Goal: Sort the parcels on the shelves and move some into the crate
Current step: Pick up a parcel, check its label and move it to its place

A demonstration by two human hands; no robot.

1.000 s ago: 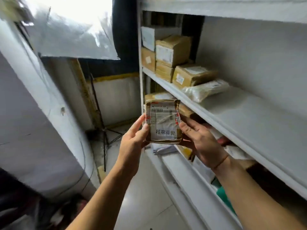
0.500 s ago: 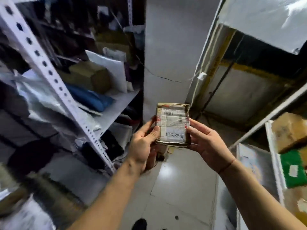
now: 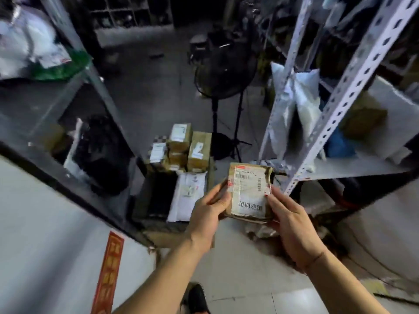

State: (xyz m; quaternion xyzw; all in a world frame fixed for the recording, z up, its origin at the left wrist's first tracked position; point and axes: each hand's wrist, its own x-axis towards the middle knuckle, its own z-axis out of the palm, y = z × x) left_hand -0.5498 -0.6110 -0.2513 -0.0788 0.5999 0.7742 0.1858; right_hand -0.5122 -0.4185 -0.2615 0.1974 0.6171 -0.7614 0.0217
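You hold a small brown parcel [image 3: 248, 192] in the air in front of you, your left hand [image 3: 207, 214] gripping its left edge and your right hand [image 3: 292, 223] its right edge, fingers curled round it. It is worn cardboard, its top right corner crushed, with a white barcode label and printed black characters facing you. Beyond it, on the floor, sits the crate [image 3: 156, 196] with a white bag parcel [image 3: 188, 196] inside and brown boxes [image 3: 189, 148] stacked at its far end. A perforated shelf post [image 3: 340, 96] stands just right of the parcel. A fan stand [image 3: 226, 87] rises behind the crate.
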